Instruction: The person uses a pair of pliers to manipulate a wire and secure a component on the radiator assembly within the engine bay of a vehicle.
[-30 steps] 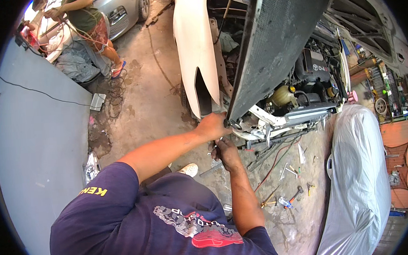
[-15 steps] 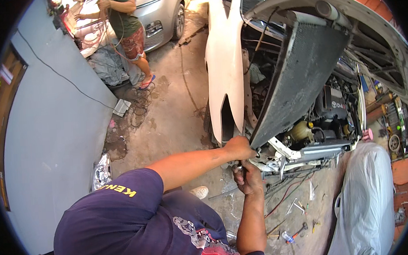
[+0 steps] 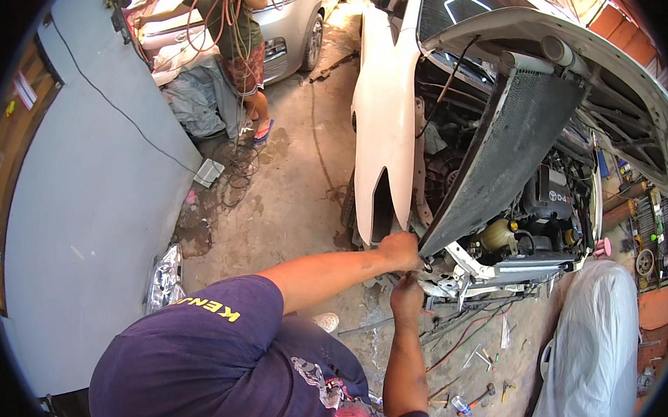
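My body: I look down over my own shoulders in a dark navy shirt [image 3: 206, 366], which fills the view from six to eight o'clock.
Right hand: my right hand [image 3: 406, 295], just below centre, reaches up along my forearm from six o'clock. Its fingers are curled closed just under the radiator's lower corner; what they pinch is too small to tell.
Left hand: my left hand [image 3: 400, 250] sits touching above the right one. Its fingers are clenched over the bottom corner of the radiator, gripping its edge.
Radiator: a long, dark, finned radiator [image 3: 512, 154] leans out of the engine bay, running from my hands up toward one o'clock, tilted, its top near the raised bonnet.
Engine bay: behind the radiator at three o'clock is the open bay [image 3: 531, 221] with a yellowish reservoir and a black engine cover.
White car: the car's white front wing [image 3: 383, 130] stands at twelve o'clock, with the bonnet [image 3: 567, 38] lifted toward two o'clock.
Floor: on stained concrete at five o'clock lie loose cables and small hand tools [image 3: 483, 393], beside a grey plastic-wrapped panel [image 3: 594, 346].
Grey panel: a large grey car body panel [image 3: 85, 221] stands at nine o'clock, a headlamp [image 3: 164, 278] at its foot.
Far: at eleven o'clock another person [image 3: 238, 40] stands holding coiled hoses in front of a silver car [image 3: 294, 22].
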`<move>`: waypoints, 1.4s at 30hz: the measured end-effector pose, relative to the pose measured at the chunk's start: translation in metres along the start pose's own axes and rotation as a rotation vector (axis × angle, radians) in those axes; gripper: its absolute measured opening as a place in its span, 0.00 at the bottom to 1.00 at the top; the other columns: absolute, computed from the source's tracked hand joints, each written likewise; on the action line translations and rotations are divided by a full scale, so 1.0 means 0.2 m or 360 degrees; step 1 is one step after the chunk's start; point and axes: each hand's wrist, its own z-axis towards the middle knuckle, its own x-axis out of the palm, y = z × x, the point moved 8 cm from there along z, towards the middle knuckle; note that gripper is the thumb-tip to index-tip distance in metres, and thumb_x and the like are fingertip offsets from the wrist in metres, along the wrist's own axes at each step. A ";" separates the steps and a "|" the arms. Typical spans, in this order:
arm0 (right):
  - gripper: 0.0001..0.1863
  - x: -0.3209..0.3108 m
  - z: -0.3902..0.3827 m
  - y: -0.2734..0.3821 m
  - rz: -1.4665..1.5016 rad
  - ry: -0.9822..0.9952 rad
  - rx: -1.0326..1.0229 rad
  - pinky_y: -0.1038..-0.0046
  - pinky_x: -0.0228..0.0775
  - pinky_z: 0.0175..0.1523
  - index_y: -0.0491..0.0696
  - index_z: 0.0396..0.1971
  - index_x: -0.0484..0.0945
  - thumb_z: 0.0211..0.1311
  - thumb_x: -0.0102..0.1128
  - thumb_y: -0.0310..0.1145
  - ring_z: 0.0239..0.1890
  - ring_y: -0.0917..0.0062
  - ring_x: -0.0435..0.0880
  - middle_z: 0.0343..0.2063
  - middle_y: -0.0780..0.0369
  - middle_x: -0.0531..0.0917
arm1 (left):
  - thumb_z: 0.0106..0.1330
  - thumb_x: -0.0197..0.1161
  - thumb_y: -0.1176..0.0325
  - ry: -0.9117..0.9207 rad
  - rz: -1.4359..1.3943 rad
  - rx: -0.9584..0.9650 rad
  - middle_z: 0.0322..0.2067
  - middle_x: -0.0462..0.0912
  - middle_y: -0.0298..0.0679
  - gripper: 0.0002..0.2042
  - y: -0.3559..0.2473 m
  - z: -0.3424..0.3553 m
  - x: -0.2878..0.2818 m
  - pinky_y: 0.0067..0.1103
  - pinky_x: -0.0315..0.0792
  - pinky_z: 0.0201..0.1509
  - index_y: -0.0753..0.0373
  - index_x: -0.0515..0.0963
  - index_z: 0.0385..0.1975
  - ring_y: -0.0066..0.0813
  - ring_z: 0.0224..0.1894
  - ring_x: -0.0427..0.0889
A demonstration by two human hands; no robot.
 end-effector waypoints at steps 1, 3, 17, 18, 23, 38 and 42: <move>0.14 0.03 0.05 -0.08 0.0037 0.0117 0.0203 0.46 0.77 0.46 0.39 0.49 0.78 0.70 0.54 0.31 0.42 0.41 0.85 0.37 0.41 0.86 | 0.49 0.76 0.51 -0.0004 0.0002 0.0011 0.43 0.89 0.54 0.27 0.01 0.00 0.00 0.38 0.83 0.54 0.69 0.88 0.41 0.51 0.48 0.89; 0.12 0.10 0.12 -0.17 0.0036 0.0091 0.0047 0.46 0.77 0.45 0.40 0.48 0.80 0.70 0.54 0.30 0.41 0.41 0.85 0.37 0.42 0.87 | 0.48 0.76 0.51 0.0045 0.0014 0.0095 0.42 0.89 0.55 0.27 0.00 0.03 0.03 0.39 0.82 0.54 0.69 0.88 0.41 0.51 0.47 0.89; 0.12 0.06 -0.09 0.06 0.1872 0.0914 0.0791 0.77 0.61 0.19 0.44 0.37 0.76 0.79 0.52 0.36 0.13 0.82 0.71 0.22 0.61 0.83 | 0.53 0.76 0.49 0.0093 0.0041 0.0160 0.35 0.87 0.63 0.30 -0.02 0.01 0.02 0.38 0.82 0.49 0.77 0.85 0.36 0.55 0.42 0.89; 0.11 0.04 -0.09 0.07 0.1999 0.0954 0.0835 0.78 0.60 0.18 0.44 0.37 0.76 0.79 0.52 0.36 0.13 0.82 0.71 0.23 0.60 0.82 | 0.53 0.76 0.49 0.0091 0.0029 0.0129 0.36 0.87 0.63 0.29 -0.02 0.01 0.01 0.38 0.82 0.49 0.77 0.85 0.37 0.54 0.42 0.89; 0.11 -0.09 -0.07 0.16 0.2595 0.1061 0.1150 0.80 0.54 0.16 0.44 0.39 0.75 0.78 0.51 0.35 0.13 0.81 0.69 0.24 0.57 0.82 | 0.53 0.76 0.52 0.0094 -0.0130 -0.0043 0.38 0.88 0.59 0.28 0.05 0.06 0.05 0.36 0.81 0.50 0.73 0.86 0.42 0.50 0.45 0.90; 0.12 -0.07 -0.09 0.22 0.3113 0.1391 0.1370 0.81 0.53 0.15 0.50 0.39 0.76 0.70 0.55 0.43 0.12 0.79 0.65 0.23 0.59 0.78 | 0.47 0.75 0.56 0.0058 -0.0006 -0.0401 0.38 0.90 0.51 0.20 0.09 0.11 0.11 0.35 0.84 0.48 0.64 0.90 0.36 0.44 0.42 0.92; 0.11 0.01 -0.07 0.13 0.2850 0.1295 0.1036 0.75 0.61 0.18 0.48 0.40 0.78 0.70 0.56 0.41 0.14 0.75 0.71 0.25 0.56 0.81 | 0.47 0.78 0.56 0.0037 -0.0176 -0.0324 0.43 0.90 0.53 0.24 0.01 0.02 0.03 0.36 0.84 0.51 0.68 0.88 0.40 0.48 0.46 0.90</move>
